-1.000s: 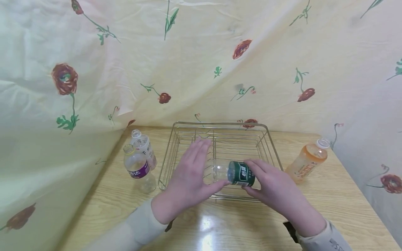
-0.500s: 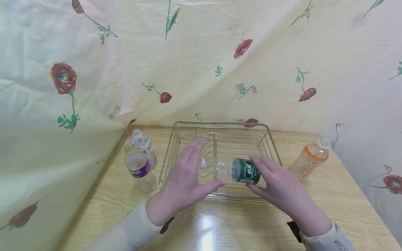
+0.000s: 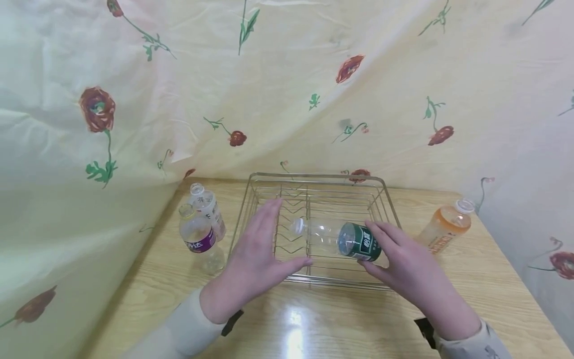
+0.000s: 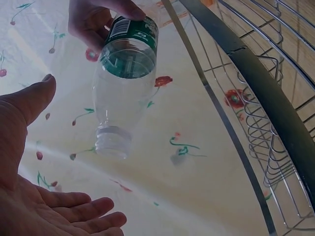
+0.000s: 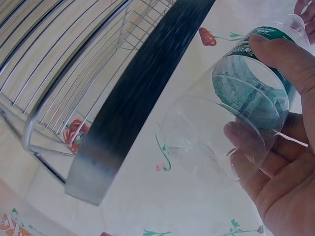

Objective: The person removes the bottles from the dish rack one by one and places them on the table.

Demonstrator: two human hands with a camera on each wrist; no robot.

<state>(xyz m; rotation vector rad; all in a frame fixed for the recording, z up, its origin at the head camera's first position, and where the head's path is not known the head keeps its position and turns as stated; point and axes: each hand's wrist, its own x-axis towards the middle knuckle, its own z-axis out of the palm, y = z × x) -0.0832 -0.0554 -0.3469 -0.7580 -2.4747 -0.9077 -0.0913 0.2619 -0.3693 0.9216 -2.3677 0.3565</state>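
Note:
My right hand [image 3: 401, 262] grips a clear plastic water bottle [image 3: 347, 239] by its green label, thumb on one side and fingers on the other. The bottle lies on its side over the wire rack [image 3: 316, 175], its whitish neck pointing left. To the left, my left hand [image 3: 253, 257] is apart from the bottle, fingers straight and thumb spread, with nothing in it. In the left wrist view, the bottle's neck [image 4: 113, 142] faces past the open palm. The right wrist view shows the transparent base of the bottle [image 5: 216, 128] beside the rack's metal rim [image 5: 133, 98].
Left of the rack stand a purple-labelled bottle [image 3: 202, 242] and a white-labelled bottle [image 3: 208, 209]. An orange-tinted bottle [image 3: 448, 224] is on the right, near my right hand. A flowered cloth [image 3: 287, 99] hangs behind the wooden table [image 3: 341, 319].
My right hand has moved to the right with the water bottle. My left hand has drawn away leftward, and the bottle's neck now shows uncovered between the hands.

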